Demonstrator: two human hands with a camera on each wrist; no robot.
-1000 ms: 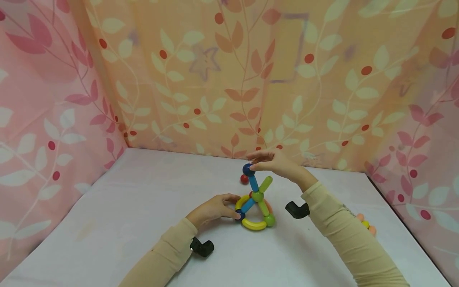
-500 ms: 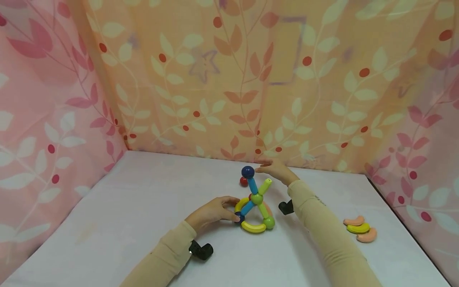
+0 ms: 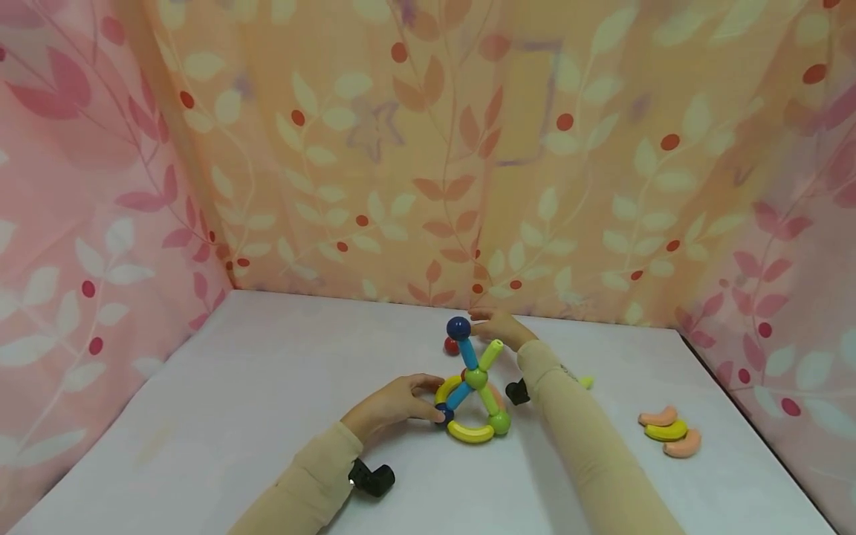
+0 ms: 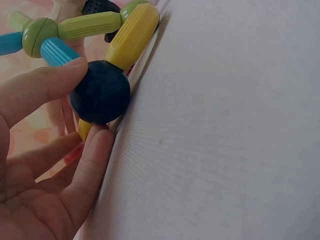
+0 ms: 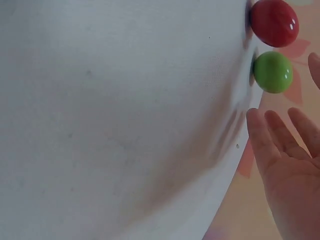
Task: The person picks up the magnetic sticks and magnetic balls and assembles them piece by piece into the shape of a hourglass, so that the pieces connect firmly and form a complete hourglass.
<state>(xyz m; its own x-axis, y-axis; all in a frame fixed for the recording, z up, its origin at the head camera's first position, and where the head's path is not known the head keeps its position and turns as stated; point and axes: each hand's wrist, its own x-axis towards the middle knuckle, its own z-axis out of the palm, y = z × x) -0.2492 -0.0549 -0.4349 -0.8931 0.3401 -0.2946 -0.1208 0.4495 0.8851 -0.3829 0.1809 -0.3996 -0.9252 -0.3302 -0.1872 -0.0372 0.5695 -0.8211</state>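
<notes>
A magnetic stick-and-ball construction stands on the table, with a lime green ball (image 3: pixel 476 378) at its centre. Blue and lime rods spread from that ball, and curved yellow rods (image 3: pixel 470 432) form part of its base ring. My left hand (image 3: pixel 394 405) pinches the dark blue ball (image 4: pixel 100 92) at the base's left corner between thumb and fingers. A second dark blue ball (image 3: pixel 458 328) tops the upper blue rod. Behind the construction, my right hand (image 5: pixel 292 165) reaches with extended fingers, holding nothing. Close to its fingertips are a green ball (image 5: pixel 273 72) and a red ball (image 5: pixel 274 22).
At the table's right lie two peach curved pieces (image 3: pixel 683 443) and a yellow one (image 3: pixel 666 431). A small lime piece (image 3: pixel 586 382) shows beside the right sleeve. Patterned curtains (image 3: pixel 374 186) enclose the back and sides of the white table (image 3: pixel 267 349).
My right hand has come off the upper dark blue ball and moved down behind the construction. Its arm has shifted left, uncovering the curved pieces. My left hand keeps its hold.
</notes>
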